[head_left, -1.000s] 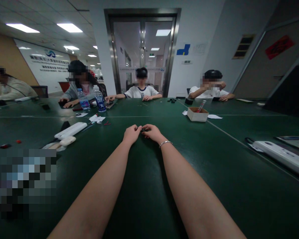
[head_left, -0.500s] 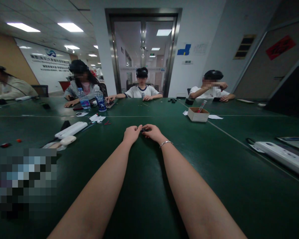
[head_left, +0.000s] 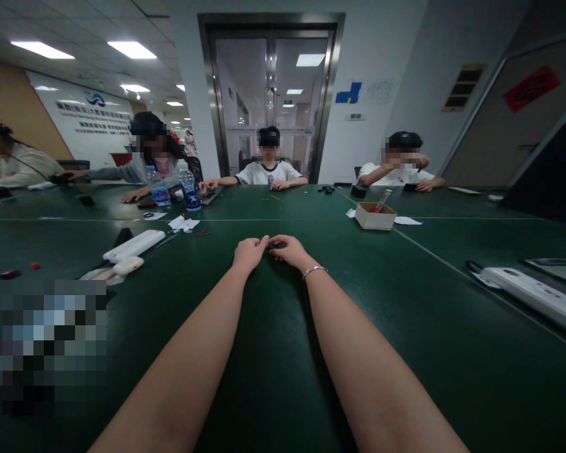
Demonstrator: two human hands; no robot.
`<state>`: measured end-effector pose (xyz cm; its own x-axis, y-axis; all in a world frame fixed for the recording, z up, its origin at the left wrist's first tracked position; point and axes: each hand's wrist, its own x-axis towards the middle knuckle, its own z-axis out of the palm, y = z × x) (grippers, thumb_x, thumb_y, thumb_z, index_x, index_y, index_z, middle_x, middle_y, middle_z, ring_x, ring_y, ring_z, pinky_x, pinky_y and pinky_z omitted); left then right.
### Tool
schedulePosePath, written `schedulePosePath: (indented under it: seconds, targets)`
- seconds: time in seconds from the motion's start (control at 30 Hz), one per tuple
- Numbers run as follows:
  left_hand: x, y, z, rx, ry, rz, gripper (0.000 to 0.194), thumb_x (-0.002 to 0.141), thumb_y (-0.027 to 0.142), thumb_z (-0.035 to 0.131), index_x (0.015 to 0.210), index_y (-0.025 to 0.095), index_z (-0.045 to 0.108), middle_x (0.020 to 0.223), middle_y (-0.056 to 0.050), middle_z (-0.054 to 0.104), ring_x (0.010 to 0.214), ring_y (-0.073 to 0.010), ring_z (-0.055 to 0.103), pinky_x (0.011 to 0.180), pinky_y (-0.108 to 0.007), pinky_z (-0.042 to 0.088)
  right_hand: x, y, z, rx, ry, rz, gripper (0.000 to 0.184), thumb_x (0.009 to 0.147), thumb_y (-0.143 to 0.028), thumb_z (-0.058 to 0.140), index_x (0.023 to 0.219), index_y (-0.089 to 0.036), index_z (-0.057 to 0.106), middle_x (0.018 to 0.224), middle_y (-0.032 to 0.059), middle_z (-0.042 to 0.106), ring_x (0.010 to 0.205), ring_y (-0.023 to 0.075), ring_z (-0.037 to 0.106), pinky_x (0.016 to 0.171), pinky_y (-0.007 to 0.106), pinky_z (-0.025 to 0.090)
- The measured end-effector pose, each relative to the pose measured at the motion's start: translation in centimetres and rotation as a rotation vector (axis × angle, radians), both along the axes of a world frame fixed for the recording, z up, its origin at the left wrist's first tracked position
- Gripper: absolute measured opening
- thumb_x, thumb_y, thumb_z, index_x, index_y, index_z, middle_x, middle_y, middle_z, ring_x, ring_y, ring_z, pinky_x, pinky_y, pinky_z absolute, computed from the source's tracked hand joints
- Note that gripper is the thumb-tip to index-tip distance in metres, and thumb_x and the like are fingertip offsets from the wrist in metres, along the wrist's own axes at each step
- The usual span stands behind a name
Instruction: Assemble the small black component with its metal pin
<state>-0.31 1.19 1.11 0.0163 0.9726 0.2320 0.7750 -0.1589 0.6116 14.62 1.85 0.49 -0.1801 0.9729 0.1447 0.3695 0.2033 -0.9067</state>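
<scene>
My left hand [head_left: 251, 255] and my right hand [head_left: 287, 250] meet over the green table [head_left: 273, 352], both with bent, closed fingers. Between their fingertips is a small dark object [head_left: 270, 246], mostly covered, so its kind does not show. The right thumb and fingers pinch it from one side, while the left thumb and fingers close on it from the other. A silver bracelet [head_left: 314, 271] circles my right wrist.
Left of my hands lie a white power strip [head_left: 134, 246], paper scraps [head_left: 183, 223] and two bottles [head_left: 189, 189]. A small box [head_left: 375, 218] stands ahead to the right, another power strip [head_left: 538, 292] nearer. Several people with headsets sit around the table.
My hands stay in nearly the same place, with only slight finger movement around the small dark object. At the left, a person in grey has stretched an arm out toward the far left.
</scene>
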Motion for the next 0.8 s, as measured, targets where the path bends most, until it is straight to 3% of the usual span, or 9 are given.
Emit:
schedulePosePath:
  seconds: [0.33,0.8]
  targets:
    - [-0.05,0.27,-0.35,0.006,-0.096,0.004,0.029,0.085,0.047,0.045,0.082,0.022,0.058,0.082,-0.004,0.066,0.073,-0.0179,0.057,0.062,-0.028,0.038,-0.03,0.23,-0.12,-0.005,-0.007,-0.010,0.022,0.075,-0.003,0.066,0.095,-0.012,0.065,0.094,0.0059,0.064,0.046,0.0031,0.055,0.042,0.014,0.044]
    - [-0.22,0.46,-0.71,0.096,-0.349,-0.131,0.019,0.079,0.031,0.057,0.090,0.018,0.065,0.087,-0.004,0.070,0.080,-0.0156,0.063,0.077,-0.027,0.048,-0.12,-0.23,0.53,-0.043,0.050,-0.029,0.017,0.078,-0.001,0.064,0.092,-0.012,0.062,0.073,-0.0003,0.062,0.044,0.0034,0.054,0.040,0.012,0.042]
